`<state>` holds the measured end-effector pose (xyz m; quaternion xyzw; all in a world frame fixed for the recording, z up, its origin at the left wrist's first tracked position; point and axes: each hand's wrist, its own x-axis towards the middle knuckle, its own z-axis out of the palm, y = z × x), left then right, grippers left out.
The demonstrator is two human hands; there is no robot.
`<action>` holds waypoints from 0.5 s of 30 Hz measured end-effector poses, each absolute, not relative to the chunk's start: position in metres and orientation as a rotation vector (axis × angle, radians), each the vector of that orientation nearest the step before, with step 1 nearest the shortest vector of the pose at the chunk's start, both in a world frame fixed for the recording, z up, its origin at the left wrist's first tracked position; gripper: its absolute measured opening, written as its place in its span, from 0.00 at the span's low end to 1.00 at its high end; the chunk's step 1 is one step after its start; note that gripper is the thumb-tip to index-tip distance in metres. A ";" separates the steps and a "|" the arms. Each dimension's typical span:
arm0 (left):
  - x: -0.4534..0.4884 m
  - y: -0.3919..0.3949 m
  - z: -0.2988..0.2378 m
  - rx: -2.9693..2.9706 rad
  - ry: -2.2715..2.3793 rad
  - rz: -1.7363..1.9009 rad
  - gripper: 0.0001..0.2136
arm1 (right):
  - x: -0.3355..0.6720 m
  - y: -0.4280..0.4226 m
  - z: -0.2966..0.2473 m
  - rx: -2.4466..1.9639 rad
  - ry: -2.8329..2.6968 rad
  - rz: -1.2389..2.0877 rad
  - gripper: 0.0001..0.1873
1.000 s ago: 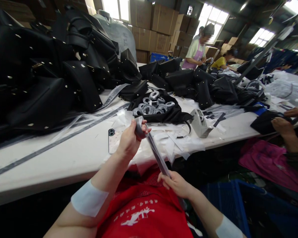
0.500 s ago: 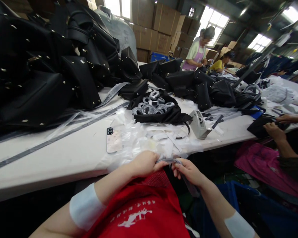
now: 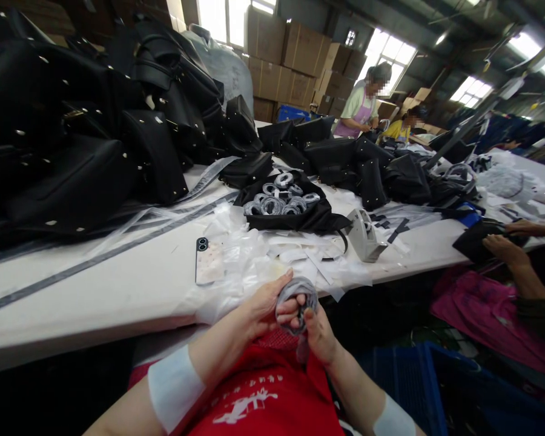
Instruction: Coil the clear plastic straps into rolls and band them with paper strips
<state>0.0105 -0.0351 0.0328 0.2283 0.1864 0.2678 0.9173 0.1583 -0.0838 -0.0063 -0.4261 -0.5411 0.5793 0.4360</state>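
My left hand [image 3: 266, 303] and my right hand [image 3: 318, 332] meet just below the near edge of the white table [image 3: 118, 290], above my red apron. Both are closed on a grey strap [image 3: 300, 290] that is wound into a loop round my left fingers, with my right hand pinching its lower end. Behind them on the table lies a black bag [image 3: 290, 212] filled with several coiled grey straps [image 3: 279, 200]. A phone [image 3: 208, 261] lies face down to the left among clear plastic wrappers [image 3: 254, 254].
A heap of black handbags [image 3: 95, 121] covers the table's left and back. A grey tape dispenser [image 3: 363, 227] stands right of the bag. Another person's hands [image 3: 508, 239] work on black material at the right edge. Two people stand far back by stacked cartons [image 3: 290, 54].
A second ago my left hand held the strap up high, stretched down to my right hand. Both hands have come down together, and the strap is now coiled round my left fingers.
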 end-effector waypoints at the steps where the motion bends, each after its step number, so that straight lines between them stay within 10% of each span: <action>1: 0.013 -0.036 0.031 0.427 0.379 0.579 0.29 | 0.153 -0.084 -0.007 -1.054 -1.274 1.432 0.30; 15: -0.003 -0.036 0.028 1.535 1.005 1.032 0.15 | 0.174 -0.069 0.026 -1.169 -1.631 1.289 0.27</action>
